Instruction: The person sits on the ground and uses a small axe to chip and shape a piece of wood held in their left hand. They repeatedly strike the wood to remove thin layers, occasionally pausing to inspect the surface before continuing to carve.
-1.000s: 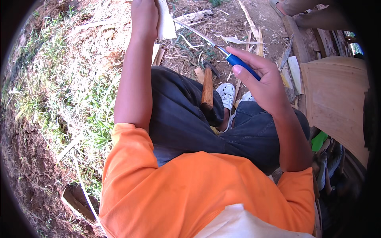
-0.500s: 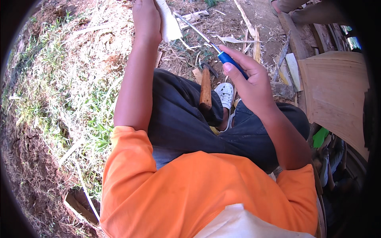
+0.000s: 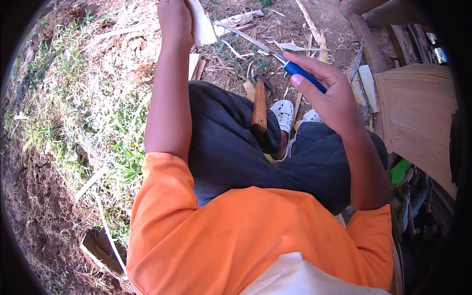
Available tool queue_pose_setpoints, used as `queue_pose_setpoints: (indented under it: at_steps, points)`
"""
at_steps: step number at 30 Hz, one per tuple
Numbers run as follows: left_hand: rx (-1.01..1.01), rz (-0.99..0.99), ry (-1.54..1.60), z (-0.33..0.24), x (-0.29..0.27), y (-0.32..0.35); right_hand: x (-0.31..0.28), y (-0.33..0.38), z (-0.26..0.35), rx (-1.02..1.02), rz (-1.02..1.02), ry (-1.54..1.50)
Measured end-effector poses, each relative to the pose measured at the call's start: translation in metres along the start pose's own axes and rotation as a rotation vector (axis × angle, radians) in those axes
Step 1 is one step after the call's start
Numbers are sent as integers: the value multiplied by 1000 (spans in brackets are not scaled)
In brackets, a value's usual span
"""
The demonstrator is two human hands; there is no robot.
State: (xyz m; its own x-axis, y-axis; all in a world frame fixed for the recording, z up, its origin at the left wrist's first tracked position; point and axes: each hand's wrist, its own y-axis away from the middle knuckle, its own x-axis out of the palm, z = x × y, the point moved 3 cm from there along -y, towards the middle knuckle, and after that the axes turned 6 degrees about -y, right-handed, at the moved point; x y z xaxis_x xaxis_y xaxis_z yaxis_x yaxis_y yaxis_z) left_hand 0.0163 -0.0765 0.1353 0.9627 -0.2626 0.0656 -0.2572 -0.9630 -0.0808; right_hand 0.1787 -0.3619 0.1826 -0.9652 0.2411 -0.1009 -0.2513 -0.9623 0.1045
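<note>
At the top edge my left hand (image 3: 174,22) is closed on a pale, freshly cut piece of wood (image 3: 202,27); the wood's upper part is out of the picture. My right hand (image 3: 329,88) grips the blue handle of a slim tool (image 3: 306,76) with a long, thin metal shaft. Its tip points up and left, close to the wood's lower right edge; whether they touch I cannot tell. Between my legs, a wooden-handled tool (image 3: 259,110) with a dark metal head leans by my white shoe (image 3: 283,115).
Wood shavings and offcuts (image 3: 241,18) litter the dirt ahead. Grass (image 3: 118,142) grows on the left. At the right are a large tan board (image 3: 418,108), long timbers (image 3: 368,46) and a green object (image 3: 400,170). Another person's leg (image 3: 393,14) shows at the top right.
My right hand and the blue-handled tool have shifted right and slightly nearer to me. My left hand has moved a little up and left with the wood.
</note>
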Motion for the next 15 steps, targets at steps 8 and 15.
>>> queue_pose_setpoints:
  at_steps: [8,15]
  points:
    - [66,-13,-45,-4,7,3,1,-3,2,-48,45,38]
    - [72,35,-48,-8,14,8,4,-1,-5,-62,19,56]
